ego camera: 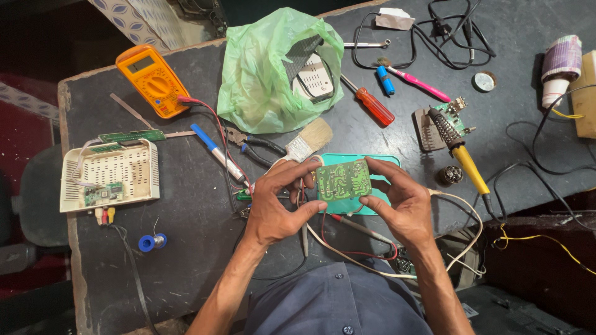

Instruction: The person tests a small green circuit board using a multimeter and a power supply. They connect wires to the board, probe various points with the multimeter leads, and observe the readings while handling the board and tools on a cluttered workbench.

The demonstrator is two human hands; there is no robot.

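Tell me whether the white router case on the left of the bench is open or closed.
Open. The white router case lies with its inside facing up, no cover on it, and a small green board shows in its lower left corner.

Green plastic bag (267, 74): far centre of counter (186, 248), crumpled, translucent, mouth open toward right; white-and-dark ribbed device (313, 77) showing inside.

Multimeter (153, 80): far left, just left of bag, orange body lying tilted; small rectangular screen (141, 63) at far end, grey-green, dark-framed, readout too small to tell.

Roll (560, 65): far right edge, white cylinder wrapped in purple-patterned paper label at far end.

White scrap of paper or tape (395, 20): far, right of bag, lying by black cables.
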